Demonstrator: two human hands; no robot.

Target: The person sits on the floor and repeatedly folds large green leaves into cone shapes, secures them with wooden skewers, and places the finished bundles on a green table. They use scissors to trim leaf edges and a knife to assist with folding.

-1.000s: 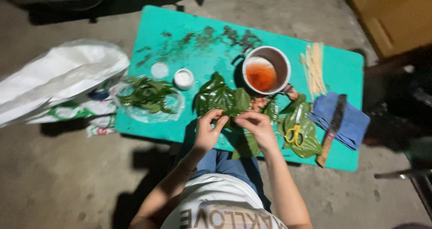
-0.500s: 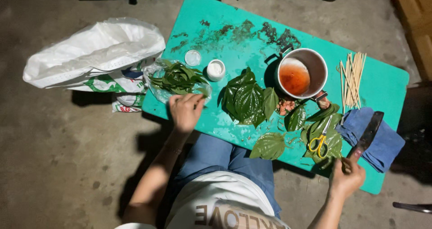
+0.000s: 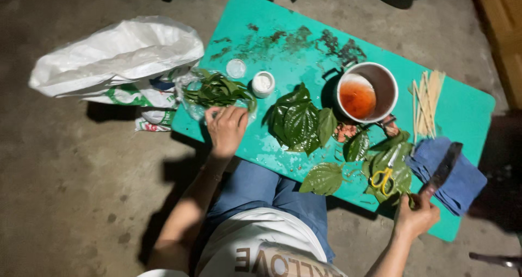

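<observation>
Right hand (image 3: 416, 218) grips, I think, long dark knife (image 3: 443, 169) at 4 o'clock; blade could slip off folded blue cloth (image 3: 454, 182). Left hand (image 3: 225, 129) loosely curled on clear bag of green leaves (image 3: 215, 92), 9 o'clock; bag may slide off teal table (image 3: 293, 48).

Low turquoise table (image 3: 304, 43) on concrete floor (image 3: 70, 201); beside central metal pot (image 3: 366, 94): leaf pile (image 3: 298, 122) left, sticks (image 3: 427, 100) right, blue cloth (image 3: 454, 173) lower right, white jar (image 3: 263, 83) far left

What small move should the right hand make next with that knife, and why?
Probably lift the dark-bladed knife off the folded blue cloth. The right hand has its grip on the handle, while the blade lies on the cloth; the left hand rests by the bagged leaves.
</observation>
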